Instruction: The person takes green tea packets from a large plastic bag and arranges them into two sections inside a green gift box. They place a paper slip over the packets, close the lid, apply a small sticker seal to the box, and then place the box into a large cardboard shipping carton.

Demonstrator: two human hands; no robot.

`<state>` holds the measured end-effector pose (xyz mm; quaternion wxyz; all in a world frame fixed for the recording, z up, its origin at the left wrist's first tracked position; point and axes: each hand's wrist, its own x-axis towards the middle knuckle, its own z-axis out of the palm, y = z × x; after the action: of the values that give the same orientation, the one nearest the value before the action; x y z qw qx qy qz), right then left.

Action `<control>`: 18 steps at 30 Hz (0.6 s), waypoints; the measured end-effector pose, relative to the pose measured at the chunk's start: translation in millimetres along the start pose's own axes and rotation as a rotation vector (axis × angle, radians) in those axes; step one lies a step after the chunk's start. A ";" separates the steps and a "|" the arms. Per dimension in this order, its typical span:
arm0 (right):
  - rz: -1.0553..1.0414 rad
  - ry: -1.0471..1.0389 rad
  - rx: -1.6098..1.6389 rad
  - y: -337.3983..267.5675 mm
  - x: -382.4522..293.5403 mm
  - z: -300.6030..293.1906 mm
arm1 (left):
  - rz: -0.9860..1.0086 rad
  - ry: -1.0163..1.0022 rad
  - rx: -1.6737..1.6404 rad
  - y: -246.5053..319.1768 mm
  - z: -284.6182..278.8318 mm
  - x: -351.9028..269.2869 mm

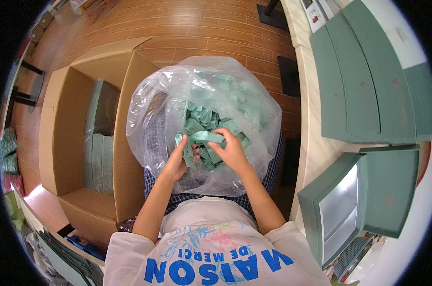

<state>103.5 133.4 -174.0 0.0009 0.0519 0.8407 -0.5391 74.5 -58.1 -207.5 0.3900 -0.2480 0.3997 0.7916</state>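
Observation:
A clear plastic bag (148, 89) lies in my lap, its mouth spread around many small green folded paper pieces (201, 116). Over the bag's opening, my left hand (178, 161) holds a narrow green strip-like piece with small holes (188, 153) upright between thumb and fingers. My right hand (230, 148) pinches another folded green piece (207, 136), whose left end meets or overlaps the one in my left hand; whether the two are joined I cannot tell.
An open cardboard box (83, 203) with plastic-wrapped green packs (99, 161) stands on the left. On the right, a light counter (309, 107) bears large green boxes (366, 85) and an open green box with a white interior (309, 214). Black table bases stand on the wood-look floor.

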 end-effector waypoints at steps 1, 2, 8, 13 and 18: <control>-0.075 -0.043 0.017 -0.4 -2.8 5.3 | -0.018 -0.040 -0.085 0.8 6.5 0.4; -0.150 -0.088 0.033 0.0 -7.6 12.6 | -0.014 -0.150 -0.095 2.7 10.2 0.1; -0.042 -0.304 0.276 15.3 -10.3 5.4 | 0.018 0.067 -0.045 -0.9 0.0 6.4; 0.257 -0.004 -0.519 86.7 -1.0 46.4 | 0.144 0.125 0.263 -12.4 8.7 -7.5; 0.140 -0.011 -0.608 96.2 0.0 66.2 | -0.038 0.027 0.139 -19.4 -6.3 -12.6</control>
<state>108.3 113.2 -288.9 0.0580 0.1043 0.9577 -0.2618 98.0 -61.3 -210.7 0.4157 -0.2386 0.4542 0.7509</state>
